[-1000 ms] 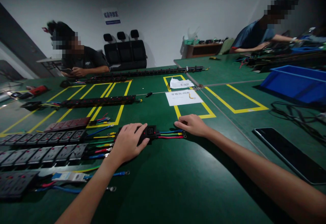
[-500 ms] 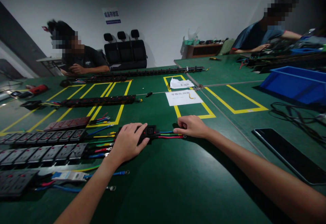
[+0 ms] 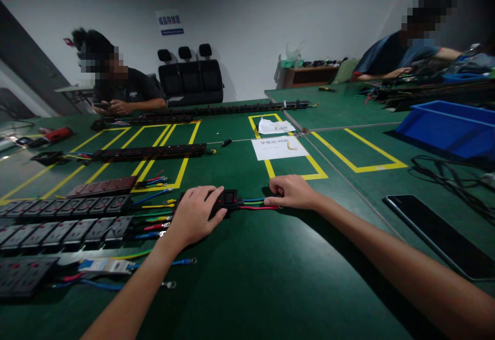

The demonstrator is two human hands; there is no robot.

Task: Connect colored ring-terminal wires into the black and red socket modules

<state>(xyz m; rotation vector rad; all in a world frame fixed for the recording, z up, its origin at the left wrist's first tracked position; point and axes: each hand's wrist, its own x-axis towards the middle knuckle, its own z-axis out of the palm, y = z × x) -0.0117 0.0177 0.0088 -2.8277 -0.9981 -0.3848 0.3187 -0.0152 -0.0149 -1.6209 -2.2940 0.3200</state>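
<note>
Beneath my left hand (image 3: pixel 199 211) lies a short black socket strip (image 3: pixel 229 197) on the green table, its left part covered by my palm. My fingers curl over its far edge and my thumb presses the near side. Blue, green and red wires (image 3: pixel 253 203) run out of its right end. My right hand (image 3: pixel 290 191) is closed in a pinch at the wires' free ends, which its thumb and fingers partly hide. More black socket modules (image 3: pixel 65 234), with coloured leads ending in ring terminals, lie in rows to the left of my left hand.
Beyond my hands are white paper labels (image 3: pixel 278 148), yellow tape outlines (image 3: pixel 317 167) and a long black strip (image 3: pixel 154 152). A phone (image 3: pixel 441 232), black cables (image 3: pixel 444 180) and a blue bin (image 3: pixel 448 126) occupy the right side. Two people (image 3: pixel 129 90) sit across the table.
My right hand has shifted very slightly to the right at the wire ends. My left hand stays in place on the socket strip.
</note>
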